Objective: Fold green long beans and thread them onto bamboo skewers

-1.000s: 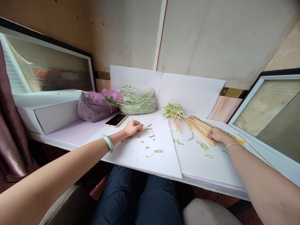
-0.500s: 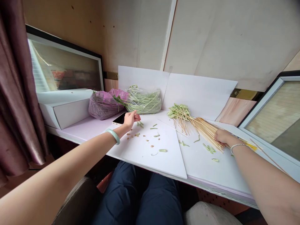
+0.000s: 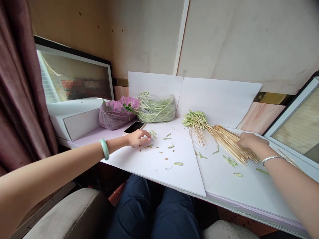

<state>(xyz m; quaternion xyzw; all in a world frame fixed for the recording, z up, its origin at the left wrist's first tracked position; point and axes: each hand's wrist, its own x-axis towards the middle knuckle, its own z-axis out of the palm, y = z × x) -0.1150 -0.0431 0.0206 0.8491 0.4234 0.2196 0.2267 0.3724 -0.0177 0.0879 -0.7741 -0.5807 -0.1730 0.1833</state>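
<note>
head view: the left hand is held low over a white board, its fingers curled and slightly apart, with nothing seen between them. just beyond these fingertips, green pieces are scattered, and small brown bits are strewn rightward and nearer the body. behind the left fingers a phone is laid flat; farther back, 2 bags are seen, a purple bag and a clear bag filled with long green stalks. the right hand is laid against the bare wooden skewers, which are spread leftward from its fingers; whether these are clamped cannot be told. farther left, loaded skewers are piled.
</note>
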